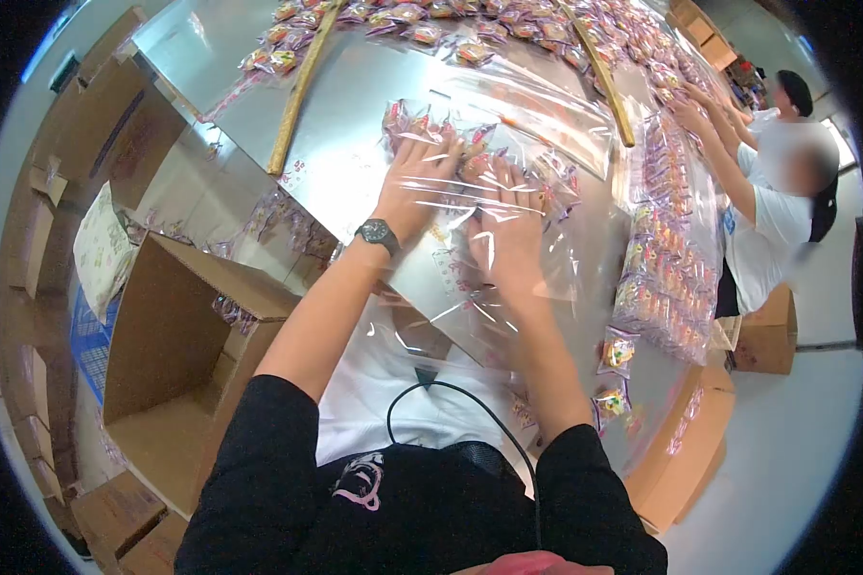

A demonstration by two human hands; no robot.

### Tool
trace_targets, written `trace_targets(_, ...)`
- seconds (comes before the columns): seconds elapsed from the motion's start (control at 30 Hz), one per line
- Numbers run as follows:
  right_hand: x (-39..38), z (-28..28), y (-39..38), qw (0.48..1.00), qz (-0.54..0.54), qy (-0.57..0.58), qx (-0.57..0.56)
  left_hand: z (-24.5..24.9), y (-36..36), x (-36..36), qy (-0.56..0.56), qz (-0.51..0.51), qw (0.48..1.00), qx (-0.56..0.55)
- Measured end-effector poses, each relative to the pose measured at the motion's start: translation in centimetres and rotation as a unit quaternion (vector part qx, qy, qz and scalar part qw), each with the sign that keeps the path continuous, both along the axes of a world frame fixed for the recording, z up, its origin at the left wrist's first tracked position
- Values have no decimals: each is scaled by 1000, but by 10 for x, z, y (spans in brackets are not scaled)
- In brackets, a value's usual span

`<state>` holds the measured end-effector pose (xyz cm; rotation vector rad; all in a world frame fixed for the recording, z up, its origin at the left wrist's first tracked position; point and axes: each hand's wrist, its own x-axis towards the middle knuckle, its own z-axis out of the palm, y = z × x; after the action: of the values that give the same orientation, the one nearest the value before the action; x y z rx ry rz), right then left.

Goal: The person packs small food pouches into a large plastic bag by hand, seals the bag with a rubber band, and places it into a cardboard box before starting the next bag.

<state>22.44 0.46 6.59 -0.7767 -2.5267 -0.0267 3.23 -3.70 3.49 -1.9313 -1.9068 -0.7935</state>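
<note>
Packets point(422, 125) in red and yellow wrappers lie bunched in a clear bag point(537, 105), which lies spread near the middle of the steel tabletop point(355, 105), straight ahead of the person. The left hand point(417, 182) lies palm down with its fingers spread, the fingertips on the packets; it grips nothing. A dark watch point(377, 233) sits on that wrist. The right hand point(503, 225) lies just beside it, also flat and open, with its fingers stretched towards the same bunch. Film glints in streaks across both hands; whether they are inside the bag or under a loose fold of it, I cannot tell.

Two wooden sticks lie on the tabletop, one to the left point(302, 86) and one to the right point(604, 77), and the bag lies between them. Beyond the sticks more packets point(451, 19) cover the far end. A full bag point(666, 259) lies near the right edge, with two loose packets point(618, 350) just below it. An open cardboard box point(173, 326) stands at the person's left, beside a blue crate point(91, 345). At the right a co-worker point(767, 220) in a white shirt reaches both arms onto the tabletop, well apart from the person's hands.
</note>
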Motion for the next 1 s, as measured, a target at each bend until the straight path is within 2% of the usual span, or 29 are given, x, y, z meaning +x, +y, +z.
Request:
trace_targets(0.1, 10, -2, 6, 995, -64, -67, 40, 21, 9, 11, 40, -28, 997, -65)
trace_targets(0.2, 19, 12, 13, 994, -76, -82, -15, 30, 20, 4, 50, -53, 991, -116)
trace_targets(0.3, 30, 13, 26, 996, -45, -76, -21, 13, 36, -3, 74, -46, 987, -135)
trace_targets(0.4, 37, 11, 40, 994, -16, -99, -47, -25, 59, -18, 120, -87, 987, -65)
trace_targets(0.43, 38, 11, 43, 994, -7, -105, -38, -12, 51, -9, 139, -48, 983, -114)
trace_targets(0.47, 38, 11, 46, 993, 3, -112, -30, 0, 44, -5, 116, -57, 984, -123)
trace_targets(0.57, 42, -3, 59, 998, 38, 15, -42, 20, 30, 6, 71, -60, 983, -156)
trace_targets(0.67, 41, -14, 68, 997, -13, -1, -74, -1, 41, 6, 51, -42, 993, -97)
trace_targets(0.7, 38, -11, 62, 997, -51, 12, -49, 11, 39, 10, -2, -31, 990, -137)
trace_targets(0.8, 32, -21, 65, 995, -54, 86, 11, 30, 33, 17, -34, -10, 988, -153)
trace_targets(0.83, 28, -29, 70, 992, -55, 112, 21, 23, 37, 20, -39, -1, 994, -99)
trace_targets(0.93, 23, -24, 67, 987, -66, 135, 51, 6, 46, 28, -37, 48, 996, -63)
trace_targets(0.97, 19, -17, 66, 990, -100, 86, -54, 3, 49, 29, -19, 65, 994, -91)
trace_targets(1.0, 19, -19, 69, 990, -88, 93, -52, 8, 49, 31, -13, 64, 993, -94)
